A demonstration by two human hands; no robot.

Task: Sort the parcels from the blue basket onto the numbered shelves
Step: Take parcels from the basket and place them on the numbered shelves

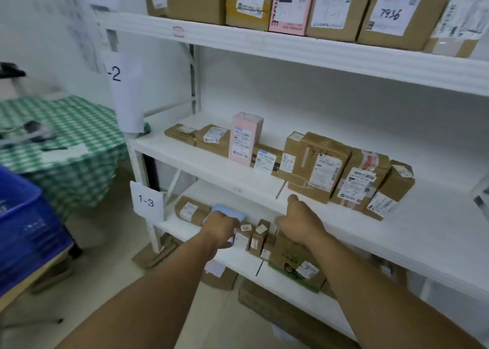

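Now I see the left hand [219, 227] clamped round a flat light-blue soft parcel [227, 212], low over the white metal shelf tagged 1-3 [238, 262]. It sits tight against the small upright brown cartons [255, 238], so I judge a careless set-down could topple them. The right hand [299, 221] is curled above a green-printed cardboard box [291, 258]; I cannot tell whether it holds anything.

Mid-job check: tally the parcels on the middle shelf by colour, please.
Brown parcels: 7
Pink parcel: 1
Total: 8
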